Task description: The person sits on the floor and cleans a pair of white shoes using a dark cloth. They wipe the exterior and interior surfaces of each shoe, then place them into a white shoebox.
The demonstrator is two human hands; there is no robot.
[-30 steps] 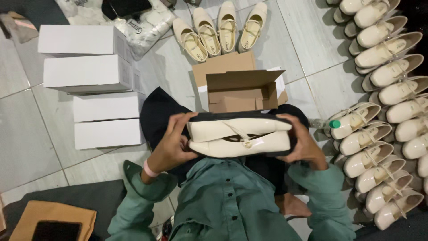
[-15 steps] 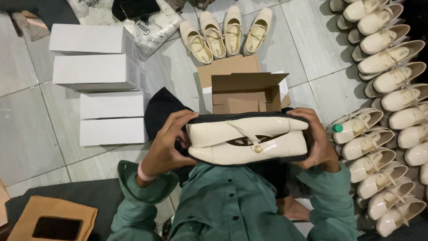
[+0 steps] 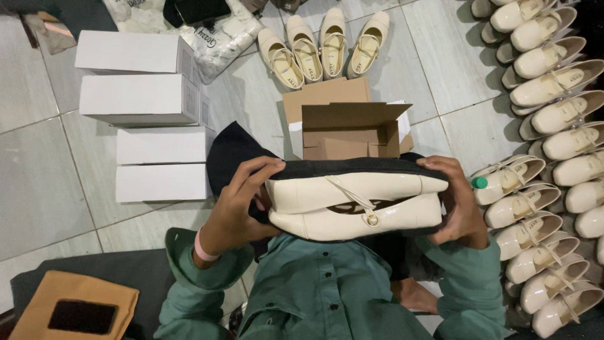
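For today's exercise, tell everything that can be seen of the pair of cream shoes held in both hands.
The pair of cream shoes looks like glossy patent leather. The two lie on their sides, stacked lengthwise, with a thin strap and a small round gold buckle showing. A black cloth drapes over the top. The left hand grips one end, the right hand the other, above an open brown cardboard box.

Under me, a pale grey tiled floor [image 3: 38, 189] with thin grout lines, evenly lit. At seven o'clock lies a dark mat [image 3: 100, 271].
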